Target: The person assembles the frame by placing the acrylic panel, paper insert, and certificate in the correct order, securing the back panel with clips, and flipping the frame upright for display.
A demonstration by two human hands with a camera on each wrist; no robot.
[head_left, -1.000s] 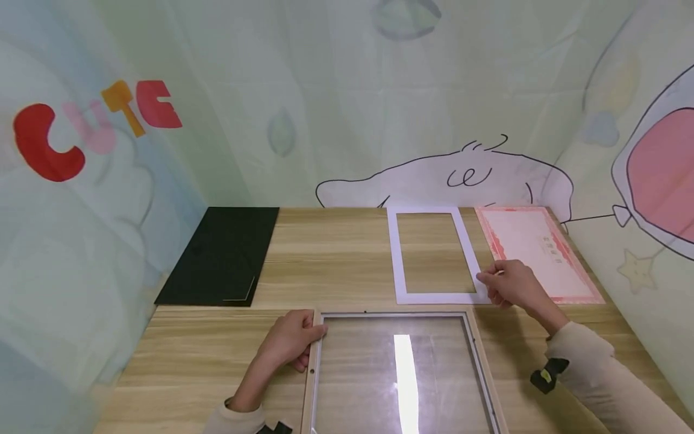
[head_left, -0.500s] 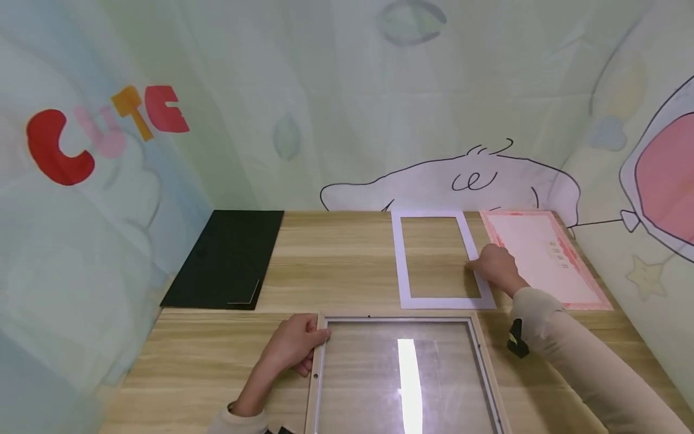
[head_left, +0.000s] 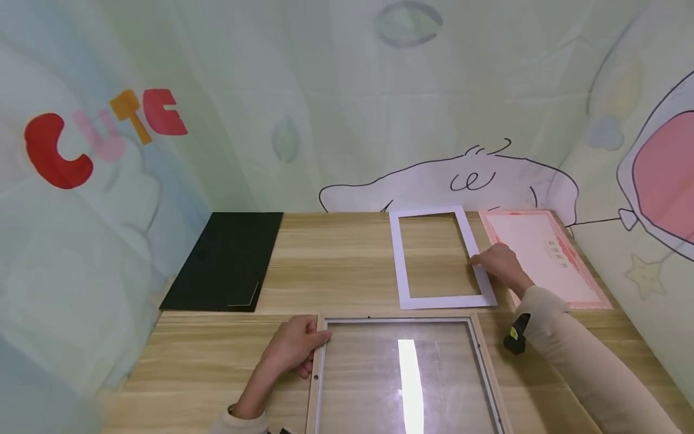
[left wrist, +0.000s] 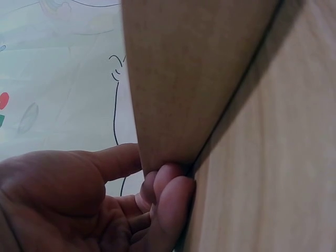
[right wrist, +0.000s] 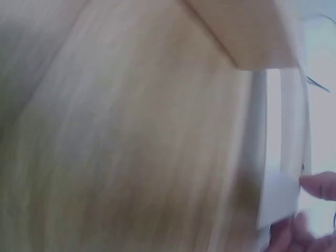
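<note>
A light wooden picture frame [head_left: 312,398] with a clear pane lies at the front of the table. My left hand [head_left: 293,343] holds its upper left side, thumb over the rim; in the left wrist view, curled fingertips meet the outer wooden side [left wrist: 184,79]. Behind the frame is a white picture mat [head_left: 399,259] with a rectangular opening. My right hand [head_left: 501,265] pinches the mat's right strip, the thumb on one face and fingers on the other in the right wrist view. The mat's far edge looks slightly raised. The right wrist view is blurred.
A pink-bordered certificate [head_left: 542,241] lies at the back right, partly behind the right hand. At the back left is a black backing board [head_left: 228,259]. A printed cloth [head_left: 347,108] hangs behind the wooden table [head_left: 325,265].
My right hand has moved left and away from me from beside the mat's corner onto its right strip. The mat has lifted and tilted slightly. The left hand has kept its hold.
</note>
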